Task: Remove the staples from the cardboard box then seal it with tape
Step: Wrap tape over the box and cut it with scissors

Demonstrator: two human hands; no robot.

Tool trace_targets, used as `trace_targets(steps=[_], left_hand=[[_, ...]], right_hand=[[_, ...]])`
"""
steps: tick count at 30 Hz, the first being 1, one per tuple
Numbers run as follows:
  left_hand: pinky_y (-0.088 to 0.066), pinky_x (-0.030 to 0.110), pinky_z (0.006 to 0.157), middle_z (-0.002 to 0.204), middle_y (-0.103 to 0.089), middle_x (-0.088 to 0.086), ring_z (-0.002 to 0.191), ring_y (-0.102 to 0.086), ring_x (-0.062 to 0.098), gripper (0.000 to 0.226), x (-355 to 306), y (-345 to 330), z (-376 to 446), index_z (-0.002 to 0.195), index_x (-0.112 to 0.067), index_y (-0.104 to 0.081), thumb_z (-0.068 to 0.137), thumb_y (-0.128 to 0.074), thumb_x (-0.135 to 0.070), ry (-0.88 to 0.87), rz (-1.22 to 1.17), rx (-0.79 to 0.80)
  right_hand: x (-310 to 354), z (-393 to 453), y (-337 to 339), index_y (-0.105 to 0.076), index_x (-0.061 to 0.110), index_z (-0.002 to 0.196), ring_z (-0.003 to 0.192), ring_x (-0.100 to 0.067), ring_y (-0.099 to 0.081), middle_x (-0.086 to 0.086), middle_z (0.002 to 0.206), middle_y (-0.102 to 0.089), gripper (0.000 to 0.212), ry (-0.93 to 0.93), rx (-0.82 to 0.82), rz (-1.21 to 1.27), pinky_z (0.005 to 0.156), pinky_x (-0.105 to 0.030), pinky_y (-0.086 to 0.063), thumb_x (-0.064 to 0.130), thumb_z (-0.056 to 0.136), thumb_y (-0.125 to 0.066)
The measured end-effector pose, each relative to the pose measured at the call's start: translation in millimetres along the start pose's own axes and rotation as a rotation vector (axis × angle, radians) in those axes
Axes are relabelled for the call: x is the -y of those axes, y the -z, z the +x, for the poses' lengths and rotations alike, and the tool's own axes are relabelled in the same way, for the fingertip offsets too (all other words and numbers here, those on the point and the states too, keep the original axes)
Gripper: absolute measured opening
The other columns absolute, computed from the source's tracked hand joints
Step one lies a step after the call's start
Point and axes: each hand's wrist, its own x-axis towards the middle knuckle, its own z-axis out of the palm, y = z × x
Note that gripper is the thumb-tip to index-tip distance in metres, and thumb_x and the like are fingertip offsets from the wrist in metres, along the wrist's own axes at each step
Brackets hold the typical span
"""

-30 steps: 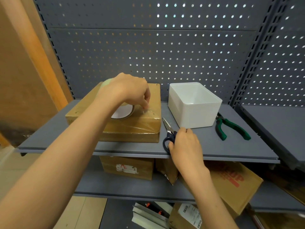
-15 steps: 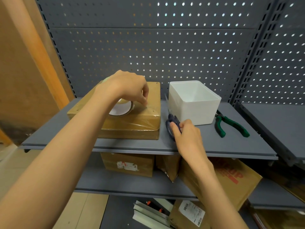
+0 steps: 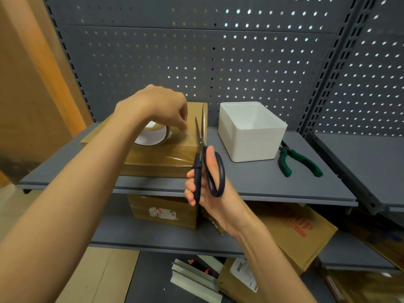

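Note:
A brown cardboard box [image 3: 175,154] lies on the grey shelf [image 3: 273,184], its top covered with clear tape. On it rests a roll of clear tape [image 3: 153,138], partly under my left hand [image 3: 157,106]. That hand pinches the tape strip between the roll and the box's right edge. My right hand [image 3: 205,184] grips dark-handled scissors [image 3: 202,154] at the box's front right corner. Their blades point up and away, slightly apart, just right of the pinched strip.
A white plastic bin [image 3: 251,132] stands right of the box. Green-handled pliers [image 3: 297,160] lie beside it. A perforated grey panel backs the shelf. Lower shelves hold more cardboard boxes [image 3: 295,232], and a wooden board leans at the left.
My right hand has picked the scissors up off the shelf and raised them, blades now upright beside the tape strip. My left hand stays on the roll.

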Motion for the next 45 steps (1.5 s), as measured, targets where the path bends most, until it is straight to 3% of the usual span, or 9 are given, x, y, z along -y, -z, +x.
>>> trace_targets(steps=[3,7,16,20,25,29,32,39,45], left_hand=[[-0.029,0.017,0.051,0.084,-0.054,-0.002,0.077,-0.049,0.014,0.027,0.1,0.5,-0.2,0.104,-0.016,-0.067,0.089,-0.057,-0.036,0.014,-0.041,-0.003],[-0.029,0.017,0.051,0.086,-0.056,-0.002,0.079,-0.051,0.014,0.025,0.9,0.8,-0.2,0.103,-0.015,-0.067,0.089,-0.057,-0.033,0.013,-0.076,0.005],[-0.032,0.022,0.054,0.091,-0.059,0.002,0.083,-0.054,0.017,0.025,-1.3,2.9,2.2,0.104,-0.009,-0.067,0.089,-0.058,-0.027,0.034,-0.097,0.034],[-0.033,0.025,0.061,0.092,-0.058,0.001,0.084,-0.053,0.017,0.025,-1.6,4.9,1.5,0.106,-0.011,-0.066,0.089,-0.057,-0.027,0.048,-0.086,0.058],[-0.034,0.028,0.069,0.093,-0.057,-0.001,0.086,-0.051,0.016,0.025,-2.5,4.8,-0.5,0.107,-0.013,-0.066,0.090,-0.056,-0.029,0.056,-0.070,0.062],[-0.030,0.023,0.060,0.093,-0.055,-0.002,0.085,-0.049,0.014,0.024,-2.6,4.3,-0.2,0.108,-0.014,-0.065,0.092,-0.054,-0.029,0.048,-0.064,0.054],[-0.027,0.018,0.053,0.093,-0.055,-0.002,0.085,-0.049,0.013,0.025,-1.1,3.7,0.9,0.109,-0.014,-0.065,0.092,-0.054,-0.028,0.044,-0.083,0.047],[-0.029,0.018,0.052,0.093,-0.056,0.001,0.084,-0.050,0.016,0.026,-1.2,3.6,1.9,0.110,-0.012,-0.066,0.091,-0.054,-0.027,0.029,-0.068,0.042],[-0.034,0.026,0.067,0.097,-0.063,0.002,0.088,-0.053,0.019,0.025,0.4,3.2,4.2,0.107,-0.014,-0.067,0.091,-0.056,-0.030,0.026,-0.042,0.053]], right_hand=[[-12.8,-10.4,2.5,-0.046,0.008,0.092,0.057,-0.012,-0.049,0.000,0.065,-0.048,0.089,-0.018,0.107,-0.016,0.060,-0.022,-0.046,0.083,0.047,-0.061],[-18.6,-20.4,0.7,-0.045,0.010,0.083,0.056,-0.013,-0.050,-0.001,0.064,-0.048,0.068,-0.055,0.133,0.003,0.059,-0.023,-0.046,0.076,0.067,-0.050],[-13.4,-36.0,2.3,-0.046,0.012,0.083,0.056,-0.013,-0.052,0.002,0.062,-0.050,0.089,-0.081,0.168,-0.106,0.061,-0.025,-0.048,0.089,0.041,-0.057],[-5.2,-38.0,4.4,-0.045,0.010,0.084,0.055,-0.013,-0.052,0.001,0.062,-0.048,0.084,-0.105,0.185,-0.094,0.061,-0.024,-0.047,0.087,0.051,-0.054],[-10.7,-42.7,5.5,-0.046,0.011,0.084,0.057,-0.014,-0.052,0.001,0.064,-0.050,0.084,-0.129,0.217,-0.095,0.064,-0.027,-0.047,0.087,0.049,-0.054],[-4.4,-30.6,7.4,-0.045,0.009,0.084,0.056,-0.015,-0.051,-0.001,0.062,-0.048,0.069,-0.129,0.151,-0.070,0.062,-0.026,-0.046,0.076,0.069,-0.039],[2.9,-19.4,7.4,-0.044,0.009,0.088,0.057,-0.016,-0.051,-0.004,0.065,-0.047,0.068,-0.127,0.130,-0.038,0.060,-0.025,-0.048,0.074,0.069,-0.038],[3.7,-0.3,0.9,-0.042,0.008,0.093,0.052,-0.015,-0.051,-0.006,0.065,-0.045,0.070,-0.132,0.099,-0.016,0.054,-0.023,-0.049,0.075,0.073,-0.041],[2.0,-0.1,-3.6,-0.044,0.008,0.088,0.047,-0.013,-0.048,-0.004,0.061,-0.044,0.058,-0.107,0.047,-0.029,0.048,-0.021,-0.047,0.065,0.079,-0.040]])
